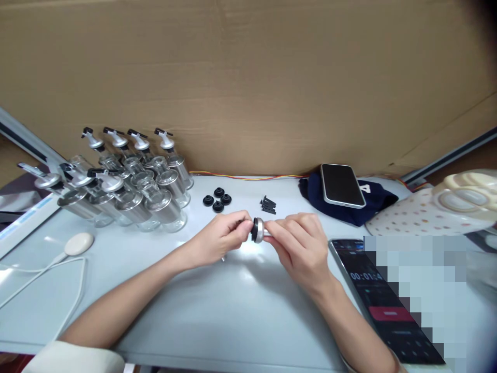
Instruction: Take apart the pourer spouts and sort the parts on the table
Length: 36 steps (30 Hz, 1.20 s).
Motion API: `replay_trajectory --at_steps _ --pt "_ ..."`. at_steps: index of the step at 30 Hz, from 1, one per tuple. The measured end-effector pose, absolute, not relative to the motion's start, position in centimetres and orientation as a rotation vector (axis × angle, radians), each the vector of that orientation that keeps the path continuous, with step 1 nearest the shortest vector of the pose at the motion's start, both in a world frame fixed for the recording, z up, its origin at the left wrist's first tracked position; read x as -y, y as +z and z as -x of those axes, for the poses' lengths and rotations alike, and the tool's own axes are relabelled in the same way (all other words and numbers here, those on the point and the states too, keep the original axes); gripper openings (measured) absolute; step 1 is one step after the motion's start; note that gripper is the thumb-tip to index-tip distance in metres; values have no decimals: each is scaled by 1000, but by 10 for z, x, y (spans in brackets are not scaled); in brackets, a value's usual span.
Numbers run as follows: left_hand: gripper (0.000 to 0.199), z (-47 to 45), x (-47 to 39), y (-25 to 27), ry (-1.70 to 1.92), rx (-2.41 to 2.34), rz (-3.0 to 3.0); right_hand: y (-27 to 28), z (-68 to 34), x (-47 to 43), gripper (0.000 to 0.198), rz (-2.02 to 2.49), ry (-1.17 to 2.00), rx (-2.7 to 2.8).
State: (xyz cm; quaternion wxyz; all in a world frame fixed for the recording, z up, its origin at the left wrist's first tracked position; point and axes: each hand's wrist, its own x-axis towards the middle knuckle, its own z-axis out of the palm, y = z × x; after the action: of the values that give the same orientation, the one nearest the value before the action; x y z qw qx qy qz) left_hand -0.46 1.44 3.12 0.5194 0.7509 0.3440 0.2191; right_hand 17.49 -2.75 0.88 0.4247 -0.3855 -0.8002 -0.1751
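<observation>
Above the middle of the table, my right hand [305, 248] is closed around the slim end of a silver bottle pourer [260, 230]. My left hand [219, 235] pinches the black rubber stopper [253, 230] at the pourer's other end. The stopper's tip is hidden by my left fingers. A small shiny tip shows just below my left hand; I cannot make out what it belongs to. Beyond my left hand lie several black rubber stoppers [218, 206] in a cluster. Several small black spout flaps [268, 204] lie in a pile to their right.
Several glass bottles with steel sleeves [166, 210] crowd the left side, some topped with pourers [165, 140]. A white round charger [78, 243] with a cable lies nearer. At right are a phone [343, 185] on dark blue cloth, a timer phone [382, 300] and a dotted object [419, 212].
</observation>
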Motion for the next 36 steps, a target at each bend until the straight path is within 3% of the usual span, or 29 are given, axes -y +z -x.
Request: replay_trajectory --at_steps 6,13,19,23,27,33,36 --pt "23 12 -20 42 515 -859 -2241 12 -175 28 33 1146 93 1951" --pt "39 14 -19 49 568 -738 -2660 12 -173 28 47 1223 827 1666" --pt "46 17 -18 53 679 -650 -3020 15 -169 23 51 1049 1661 1168" --pt "41 21 -22 55 734 -614 -3075 14 -169 24 54 899 1974 992" --pt "42 18 -31 63 669 -729 -2942 16 -167 27 46 914 1764 1217" --pt "31 12 -42 71 681 -935 -2682 19 -176 25 27 1301 586 1596" --pt "23 19 -42 71 730 -950 -2590 16 -181 25 27 1318 597 1600"
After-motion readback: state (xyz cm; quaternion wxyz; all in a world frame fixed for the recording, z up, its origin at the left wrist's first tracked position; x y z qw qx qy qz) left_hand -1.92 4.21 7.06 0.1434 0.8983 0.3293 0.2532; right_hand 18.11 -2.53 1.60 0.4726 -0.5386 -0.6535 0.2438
